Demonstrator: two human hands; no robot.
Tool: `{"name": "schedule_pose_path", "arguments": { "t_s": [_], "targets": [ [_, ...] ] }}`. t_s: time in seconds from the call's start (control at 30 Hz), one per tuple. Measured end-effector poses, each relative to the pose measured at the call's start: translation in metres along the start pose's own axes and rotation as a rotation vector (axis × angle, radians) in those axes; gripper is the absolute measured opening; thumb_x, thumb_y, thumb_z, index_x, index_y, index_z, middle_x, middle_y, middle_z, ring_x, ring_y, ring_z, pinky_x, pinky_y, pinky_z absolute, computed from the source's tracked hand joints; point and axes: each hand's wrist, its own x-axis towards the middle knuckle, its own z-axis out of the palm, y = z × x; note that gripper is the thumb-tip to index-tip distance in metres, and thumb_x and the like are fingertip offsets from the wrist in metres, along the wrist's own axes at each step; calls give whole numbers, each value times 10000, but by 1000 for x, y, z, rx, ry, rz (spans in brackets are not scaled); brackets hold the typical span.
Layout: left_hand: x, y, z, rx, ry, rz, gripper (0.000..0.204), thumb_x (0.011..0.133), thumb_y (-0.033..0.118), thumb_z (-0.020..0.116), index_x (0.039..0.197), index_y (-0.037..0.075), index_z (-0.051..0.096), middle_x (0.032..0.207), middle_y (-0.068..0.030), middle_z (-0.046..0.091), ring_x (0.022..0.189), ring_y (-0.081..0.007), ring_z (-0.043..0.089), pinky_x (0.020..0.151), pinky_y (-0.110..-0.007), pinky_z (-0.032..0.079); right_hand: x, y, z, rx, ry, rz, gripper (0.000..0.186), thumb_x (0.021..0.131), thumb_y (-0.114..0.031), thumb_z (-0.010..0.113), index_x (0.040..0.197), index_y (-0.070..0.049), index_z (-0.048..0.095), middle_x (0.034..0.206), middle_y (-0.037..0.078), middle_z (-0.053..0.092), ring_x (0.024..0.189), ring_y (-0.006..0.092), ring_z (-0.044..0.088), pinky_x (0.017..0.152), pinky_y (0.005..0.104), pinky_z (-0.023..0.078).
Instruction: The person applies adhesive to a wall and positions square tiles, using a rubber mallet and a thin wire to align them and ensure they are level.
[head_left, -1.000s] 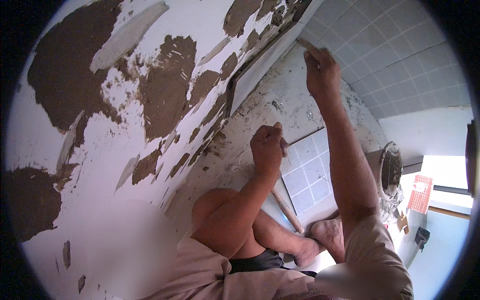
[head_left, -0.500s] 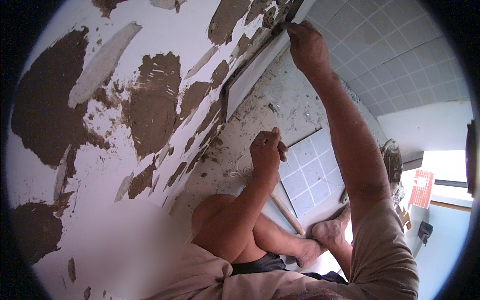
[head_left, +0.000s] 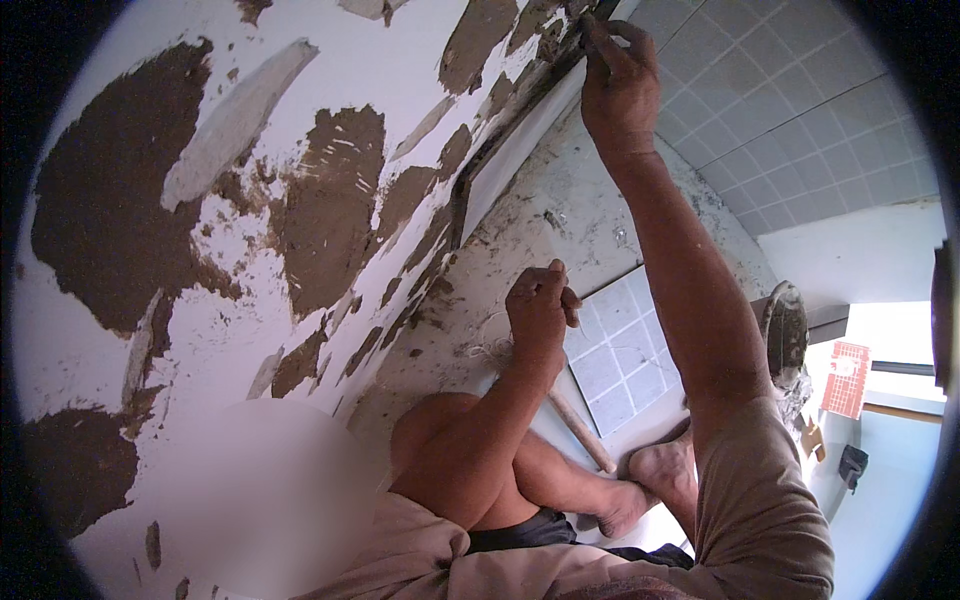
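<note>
My right hand (head_left: 622,90) reaches far forward to the edge of a white wall (head_left: 240,350) smeared with brown mortar (head_left: 325,215). Its thumb and forefinger press together at the dark seam along that edge; anything between the fingertips is too small to make out. My left hand (head_left: 540,305) is raised over the floor in front of my knee, fingers curled and closed, their contents hidden. Below it lies a loose tangle of thin pale string (head_left: 492,350). Beside it rests a grey square-patterned tile (head_left: 620,345), with a wooden handle (head_left: 580,430) near its lower corner.
Grey tiles (head_left: 770,110) cover the wall at the upper right. My bare feet (head_left: 660,465) are beside the tile. Farther right are a dirty, mortar-stained container (head_left: 785,325) and a red gridded sheet (head_left: 846,380). The floor (head_left: 540,200) carries specks of debris.
My right hand has moved slightly farther forward along the wall edge. My left hand stays closed in nearly the same place, and the view has shifted a little.
</note>
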Motion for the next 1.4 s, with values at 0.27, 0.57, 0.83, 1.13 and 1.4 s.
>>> {"name": "schedule_pose_path", "arguments": {
  "t_s": [0.27,0.57,0.83,1.13,1.4],
  "targets": [
    [-1,-3,4,-31,3,-14,241,977,234,627,804,87,546,591,-58,566,443,-142,481,410,-294,390,-30,26,16,-202,-116,84,367,914,-28,604,1223,-186,724,1119,122,614,1044,338,607,904,422,505],
    [1,-5,3,-33,13,-21,246,975,228,635,790,88,552,591,-55,570,436,-140,478,402,-299,387,-9,34,2,-306,-243,-6,275,891,-76,609,1122,-144,742,1039,135,652,988,351,643,867,440,535],
    [0,-4,4,-41,11,-51,239,973,222,645,791,96,555,595,-50,581,439,-131,488,402,-289,390,-9,50,21,-90,-174,114,213,939,-202,661,1074,-60,742,1016,158,704,893,304,697,828,395,546],
    [1,-3,3,4,1,-31,276,970,265,630,771,100,534,586,-41,567,441,-127,484,415,-284,379,11,27,16,604,-201,955,226,850,-111,769,991,58,719,866,101,711,715,193,668,669,304,563],
    [0,-6,0,-37,-18,-19,281,966,273,638,771,106,524,583,-45,554,436,-141,475,426,-290,376,-5,27,13,-551,-478,-28,212,881,-97,567,1041,-93,706,1003,139,712,920,314,703,781,473,571]
  ]
}}
